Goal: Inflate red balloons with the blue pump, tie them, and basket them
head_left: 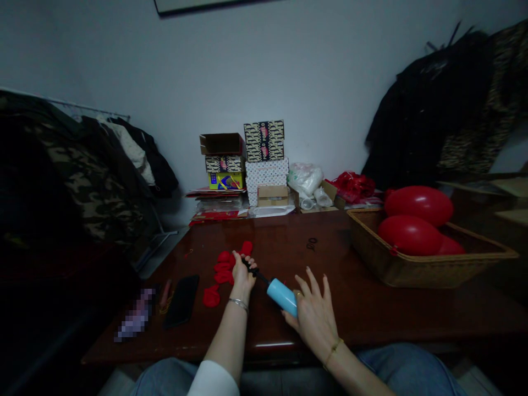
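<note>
My left hand [242,273] is closed around the black nozzle of a light blue hand pump [282,295] together with a flat red balloon [246,248] at its tip. My right hand [315,313] rests against the pump's rear end, thumb under it and fingers spread upward. Several flat red balloons [220,271] lie on the dark wooden table [330,264] just left of my left hand.
A wicker basket [429,264] with inflated red balloons [416,219] stands at the right. A black phone [182,301] lies at the left near the table edge. Stacked boxes [258,162] and bags line the wall. Clothes hang on both sides.
</note>
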Demonstrator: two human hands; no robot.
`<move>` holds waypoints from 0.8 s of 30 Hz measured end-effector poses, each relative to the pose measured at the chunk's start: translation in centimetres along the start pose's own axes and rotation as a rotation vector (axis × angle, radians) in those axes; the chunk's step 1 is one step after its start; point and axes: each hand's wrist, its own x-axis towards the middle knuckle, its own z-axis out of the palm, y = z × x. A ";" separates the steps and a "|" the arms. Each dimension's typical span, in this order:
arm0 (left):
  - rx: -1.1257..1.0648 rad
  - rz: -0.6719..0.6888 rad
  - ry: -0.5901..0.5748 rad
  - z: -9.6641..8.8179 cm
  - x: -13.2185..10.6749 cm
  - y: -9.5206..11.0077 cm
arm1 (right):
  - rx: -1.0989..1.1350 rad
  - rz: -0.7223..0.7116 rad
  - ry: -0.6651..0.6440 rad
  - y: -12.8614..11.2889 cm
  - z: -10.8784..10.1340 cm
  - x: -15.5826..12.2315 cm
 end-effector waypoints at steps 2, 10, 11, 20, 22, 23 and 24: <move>-0.013 0.006 0.022 0.1 0.5 0.6 | -0.013 -0.012 0.005 0.5 -0.3 -0.5; -0.030 -0.026 -0.015 0.0 0.8 1.6 | -0.039 -0.024 0.009 2.6 -1.4 -2.7; -0.034 -0.030 -0.024 0.0 0.7 1.5 | -0.043 -0.023 0.005 2.6 -1.5 -2.8; -0.012 -0.082 -0.094 0.5 -0.6 -0.2 | -0.062 -0.033 0.009 1.2 -1.5 -0.8; 0.024 -0.066 -0.086 0.5 -0.8 -0.9 | -0.066 -0.034 0.003 0.7 -1.3 0.1; 0.042 -0.061 -0.077 0.5 -0.9 -1.2 | -0.069 -0.036 0.002 0.4 -1.1 0.5; 0.054 -0.058 -0.063 0.6 -1.1 -1.5 | -0.072 -0.038 0.004 0.2 -0.9 0.9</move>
